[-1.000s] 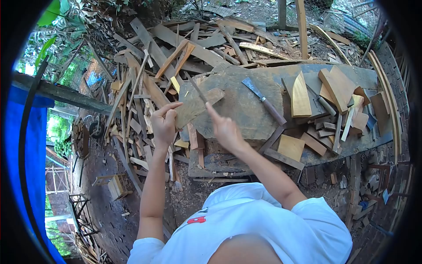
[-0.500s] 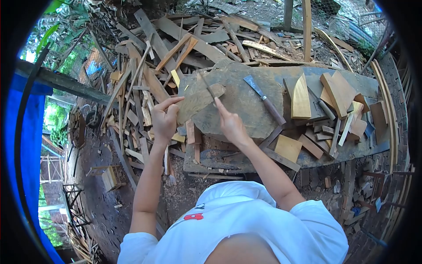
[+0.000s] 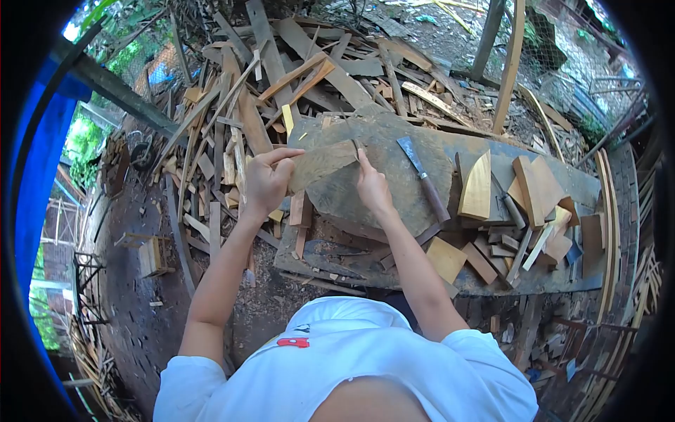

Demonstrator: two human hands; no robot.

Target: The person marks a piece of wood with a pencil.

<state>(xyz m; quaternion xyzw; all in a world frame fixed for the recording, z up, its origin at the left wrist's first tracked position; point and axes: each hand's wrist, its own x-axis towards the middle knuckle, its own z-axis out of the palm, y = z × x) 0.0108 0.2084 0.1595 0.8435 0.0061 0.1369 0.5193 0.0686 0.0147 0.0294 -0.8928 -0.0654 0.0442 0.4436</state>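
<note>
My left hand [image 3: 267,184] is closed on one end of a flat, brown wood piece [image 3: 323,166], with the index finger lying along its upper edge. The piece is tilted above a large wooden chopping block [image 3: 401,190]. At its far right end, my right hand [image 3: 374,188] grips a thin, dark blade [image 3: 356,143] that looks like a knife. The blade is at the wood's tip, seen nearly end-on; the handle is hidden in my fist. Right of that hand, a broad-bladed chisel-like tool [image 3: 424,179] with a wooden handle lies on the block.
On the bench [image 3: 316,267] at right are a pale curved wood block [image 3: 476,186], another handled tool [image 3: 509,202] and several offcuts [image 3: 503,250]. A large scrap-wood pile [image 3: 246,119] rises behind and left. A small wooden stool [image 3: 151,254] stands on the floor.
The blade has swung from lying across the wood piece to a steeper angle at its right tip. The wood piece has tilted, and the head view has shifted slightly.
</note>
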